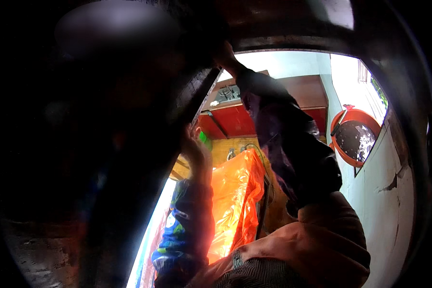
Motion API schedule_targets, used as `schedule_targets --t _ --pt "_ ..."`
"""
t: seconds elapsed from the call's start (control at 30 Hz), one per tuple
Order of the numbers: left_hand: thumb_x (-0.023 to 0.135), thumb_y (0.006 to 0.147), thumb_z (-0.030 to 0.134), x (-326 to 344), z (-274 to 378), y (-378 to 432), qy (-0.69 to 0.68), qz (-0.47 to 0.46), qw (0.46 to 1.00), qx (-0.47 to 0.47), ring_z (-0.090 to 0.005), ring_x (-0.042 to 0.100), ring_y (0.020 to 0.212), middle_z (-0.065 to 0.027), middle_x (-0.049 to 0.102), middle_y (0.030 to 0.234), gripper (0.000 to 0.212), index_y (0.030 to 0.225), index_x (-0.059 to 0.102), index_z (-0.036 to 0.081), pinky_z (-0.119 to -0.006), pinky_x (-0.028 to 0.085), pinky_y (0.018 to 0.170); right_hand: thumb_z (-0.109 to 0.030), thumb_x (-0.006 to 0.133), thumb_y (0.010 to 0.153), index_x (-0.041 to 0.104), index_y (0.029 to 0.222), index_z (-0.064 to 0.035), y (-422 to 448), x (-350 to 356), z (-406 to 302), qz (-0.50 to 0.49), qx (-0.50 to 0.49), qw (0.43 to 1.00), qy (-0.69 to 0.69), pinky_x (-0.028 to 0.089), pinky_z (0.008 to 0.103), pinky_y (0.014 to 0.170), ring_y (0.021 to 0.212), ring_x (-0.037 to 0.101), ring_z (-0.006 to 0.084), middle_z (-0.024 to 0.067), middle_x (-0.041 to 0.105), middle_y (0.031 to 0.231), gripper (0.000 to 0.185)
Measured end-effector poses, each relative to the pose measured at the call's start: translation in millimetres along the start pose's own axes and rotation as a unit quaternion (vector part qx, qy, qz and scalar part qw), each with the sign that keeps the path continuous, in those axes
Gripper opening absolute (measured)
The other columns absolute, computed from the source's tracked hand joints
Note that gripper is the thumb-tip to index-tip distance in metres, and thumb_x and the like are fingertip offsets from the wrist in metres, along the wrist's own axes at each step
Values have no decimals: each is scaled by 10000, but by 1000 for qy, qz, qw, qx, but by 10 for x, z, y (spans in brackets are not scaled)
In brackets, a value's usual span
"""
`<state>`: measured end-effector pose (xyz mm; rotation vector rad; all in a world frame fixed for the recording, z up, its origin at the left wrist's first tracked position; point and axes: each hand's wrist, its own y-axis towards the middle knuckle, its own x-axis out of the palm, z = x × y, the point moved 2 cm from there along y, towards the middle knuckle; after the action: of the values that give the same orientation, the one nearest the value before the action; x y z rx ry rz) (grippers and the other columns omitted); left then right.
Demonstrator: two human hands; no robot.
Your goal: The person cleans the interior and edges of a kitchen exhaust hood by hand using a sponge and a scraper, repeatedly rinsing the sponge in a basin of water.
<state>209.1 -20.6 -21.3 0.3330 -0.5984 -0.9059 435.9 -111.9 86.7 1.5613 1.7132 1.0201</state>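
Observation:
My left hand [198,156], below a blue patterned sleeve, is raised at the edge of a large dark panel [129,151] filling the left of the head view. Its fingertips merge into the shadow there, and its grip is hidden. Beside the fingers shows a bright green object [205,139]; whether it is held cannot be told. My right hand [226,57] reaches up from a dark sleeve to the panel's upper end, mostly lost in darkness. Below the hands lies a surface covered with orange plastic sheeting [234,190].
A gas stove [227,93] sits on a counter [304,90] with red fronts. To the right, an orange bucket [376,124] holds dark liquid, with a handled tool [340,120] across its rim. A cracked pale wall [378,208] borders the right side.

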Motion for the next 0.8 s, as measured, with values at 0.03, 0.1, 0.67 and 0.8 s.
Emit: schedule_targets --t 0.03,0.1,0.67,0.8 --pt "392 876 184 92 1 -15 -2 -11 1000 -4 -241 504 1038 -130 491 1142 314 1146 434 30 -399 341 914 -234 516 821 466 1145 -37 79 -30 173 10 -18 996 92 433 364 836 998 505 263 151 508 1121 382" --pt "388 879 189 124 -146 -90 6 -15 999 -29 -240 500 1048 -127 486 1152 311 1148 437 42 -403 339 913 -244 529 790 520 1075 -38 -32 -37 417 19 -53 985 161 430 383 816 980 509 293 164 531 1073 351" --pt "334 902 184 21 60 25 128 -105 984 58 -266 486 1074 -97 430 1234 317 1187 401 66 -407 359 890 -176 507 778 574 940 -13 439 139 1017 -15 -84 965 -248 463 405 694 861 564 327 209 577 939 240" --pt "332 902 212 38 59 0 148 -77 984 63 -275 481 1083 -111 423 1232 342 1211 375 73 -432 349 904 -120 525 746 574 954 -8 30 244 386 27 -239 970 -42 450 402 741 861 553 319 193 577 937 241"
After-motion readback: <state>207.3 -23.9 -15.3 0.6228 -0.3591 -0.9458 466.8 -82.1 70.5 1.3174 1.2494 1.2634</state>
